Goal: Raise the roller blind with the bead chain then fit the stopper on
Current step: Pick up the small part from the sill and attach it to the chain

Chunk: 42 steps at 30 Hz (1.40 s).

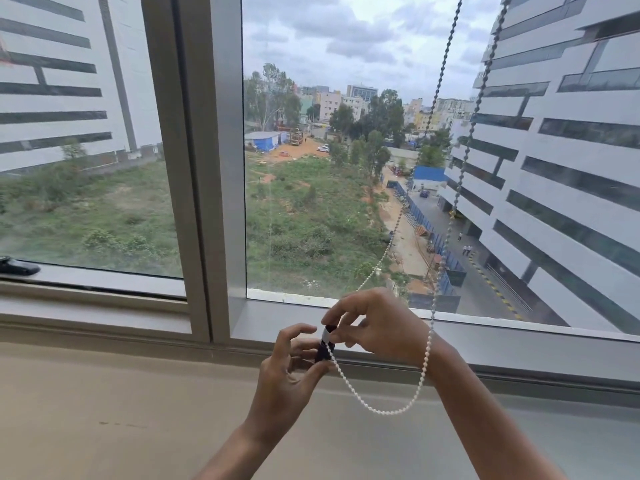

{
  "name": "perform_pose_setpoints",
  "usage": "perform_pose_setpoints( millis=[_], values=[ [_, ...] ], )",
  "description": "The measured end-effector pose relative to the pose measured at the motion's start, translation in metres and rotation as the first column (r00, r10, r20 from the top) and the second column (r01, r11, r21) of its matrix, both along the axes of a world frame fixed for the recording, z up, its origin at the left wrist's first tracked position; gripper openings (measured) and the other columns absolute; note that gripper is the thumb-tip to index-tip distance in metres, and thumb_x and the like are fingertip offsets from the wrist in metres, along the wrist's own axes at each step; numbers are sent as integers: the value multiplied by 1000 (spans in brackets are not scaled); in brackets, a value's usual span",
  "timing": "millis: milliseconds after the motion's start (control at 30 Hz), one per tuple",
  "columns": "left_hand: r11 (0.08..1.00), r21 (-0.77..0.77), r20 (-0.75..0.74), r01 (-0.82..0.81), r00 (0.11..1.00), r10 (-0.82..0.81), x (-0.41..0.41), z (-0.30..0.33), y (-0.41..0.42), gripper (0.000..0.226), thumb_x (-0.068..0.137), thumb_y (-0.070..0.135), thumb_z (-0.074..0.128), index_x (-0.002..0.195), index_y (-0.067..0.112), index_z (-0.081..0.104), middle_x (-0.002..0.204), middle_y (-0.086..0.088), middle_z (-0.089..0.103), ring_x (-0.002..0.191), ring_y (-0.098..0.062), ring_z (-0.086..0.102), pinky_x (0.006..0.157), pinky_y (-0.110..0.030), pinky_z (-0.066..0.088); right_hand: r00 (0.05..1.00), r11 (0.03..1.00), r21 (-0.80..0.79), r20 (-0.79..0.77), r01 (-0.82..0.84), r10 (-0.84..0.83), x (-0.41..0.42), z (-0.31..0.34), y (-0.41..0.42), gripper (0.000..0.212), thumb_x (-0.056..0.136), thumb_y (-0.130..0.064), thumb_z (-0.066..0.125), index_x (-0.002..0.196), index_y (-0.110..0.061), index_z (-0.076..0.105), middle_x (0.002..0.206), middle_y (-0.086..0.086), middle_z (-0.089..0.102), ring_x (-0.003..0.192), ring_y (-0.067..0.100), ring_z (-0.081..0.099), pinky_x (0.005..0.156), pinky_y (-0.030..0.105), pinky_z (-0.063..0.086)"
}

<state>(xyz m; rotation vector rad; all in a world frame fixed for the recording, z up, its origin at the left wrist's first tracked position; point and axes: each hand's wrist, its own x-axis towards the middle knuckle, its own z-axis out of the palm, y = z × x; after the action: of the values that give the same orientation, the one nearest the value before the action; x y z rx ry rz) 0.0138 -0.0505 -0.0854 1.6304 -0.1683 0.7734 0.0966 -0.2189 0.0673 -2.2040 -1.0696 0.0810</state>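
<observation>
One dark stopper (325, 344), long axis near upright, sits before the window sill (138, 375), pinched in the grip of both the left hand (291, 372) and right hand (377, 323), against one white bead chain (381, 410) whose two strands rise up and to the right.

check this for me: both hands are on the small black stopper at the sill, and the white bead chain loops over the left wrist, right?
Not quite. In the head view both hands, left hand and right hand, are on the black stopper, but the bead chain hangs by the right wrist, not the left.
</observation>
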Motion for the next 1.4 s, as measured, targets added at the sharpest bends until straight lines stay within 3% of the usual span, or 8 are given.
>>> perform_pose_setpoints(
  millis=[233, 367, 500, 600, 767, 967, 1400],
  values=[
    [1000, -1, -5, 7, 1000, -7, 2, 0, 0, 57, 87, 30, 89, 133, 40, 57, 113, 8, 86, 94, -18, 85, 87, -29, 66, 998, 998, -35, 31, -55, 56, 0, 3, 1, 17, 86, -9, 89, 102, -9, 85, 93, 4, 83, 65, 0, 71, 72, 22, 61],
    [1000, -3, -5, 8, 1000, -8, 2, 0, 0, 58, 87, 32, 89, 135, 37, 56, 114, 7, 86, 95, -17, 86, 87, -30, 67, 997, 997, -42, 40, -62, 64, 3, 3, 1, 16, 87, -10, 89, 102, -9, 85, 93, 2, 83, 67, 0, 72, 71, 18, 60],
    [1000, -7, -6, 4, 1000, -4, 2, -1, 0, 58, 86, 32, 90, 133, 39, 57, 114, 7, 86, 94, -18, 86, 87, -31, 67, 995, 997, -43, 61, -72, 74, 3, 3, 1, 17, 86, -9, 90, 101, -8, 85, 93, 4, 83, 76, 12, 76, 72, 16, 59],
    [1000, -6, -1, 4, 1000, -4, 2, -2, 0, 59, 86, 33, 90, 134, 37, 57, 114, 6, 86, 94, -19, 86, 88, -32, 67, 994, 995, -50, 67, -83, 87, 3, 4, 1, 18, 86, -9, 90, 103, -6, 85, 94, 6, 83, 73, 7, 74, 74, 16, 59],
    [1000, 10, 16, -3, 1000, 3, 0, -1, 0, 59, 86, 31, 90, 134, 37, 57, 113, 9, 86, 93, -15, 85, 86, -25, 65, 991, 993, -59, 83, -98, 102, -1, 7, 1, 18, 86, -9, 89, 103, -5, 85, 94, 6, 83, 72, 3, 73, 75, 16, 60],
    [1000, 20, 19, -20, 1000, 20, -3, -2, 0, 59, 85, 32, 91, 133, 38, 58, 111, 11, 86, 93, -16, 85, 85, -28, 66, 986, 994, -66, 141, -83, 92, -6, 6, 4, 19, 84, -13, 92, 100, -5, 85, 91, 9, 84, 79, 19, 79, 78, 30, 63],
    [999, 23, 6, -26, 1000, 26, -5, -6, 3, 62, 86, 33, 92, 138, 32, 58, 109, 14, 86, 93, -14, 85, 87, -23, 64, 987, 991, -69, 106, -113, 120, -3, 3, 4, 19, 86, -10, 90, 104, -5, 85, 97, 8, 82, 86, 21, 79, 81, 34, 64]
  ],
)
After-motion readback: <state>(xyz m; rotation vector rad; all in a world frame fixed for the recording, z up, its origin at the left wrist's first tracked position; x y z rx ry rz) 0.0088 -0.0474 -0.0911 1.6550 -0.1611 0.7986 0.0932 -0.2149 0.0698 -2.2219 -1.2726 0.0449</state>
